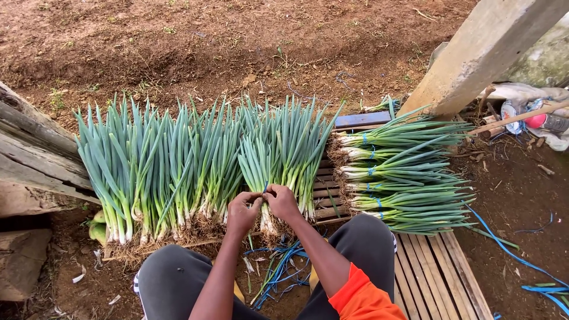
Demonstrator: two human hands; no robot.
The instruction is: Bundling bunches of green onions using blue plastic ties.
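Bare soil, slatted pallet; both hands pinching one scallion bunch.

An outdoor farm plot: bare tilled soil, bundled spring onions, a slatted wooden pallet.

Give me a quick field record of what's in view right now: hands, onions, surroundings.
left hand: pinching at the bundle's white stems
right hand: touching the same spot, beside the left
held bundle: green onions, upright, roots down
loose onions: row standing to the left
tied bundles: stacked flat on the slatted pallet
blue ties: on the soil between the knees
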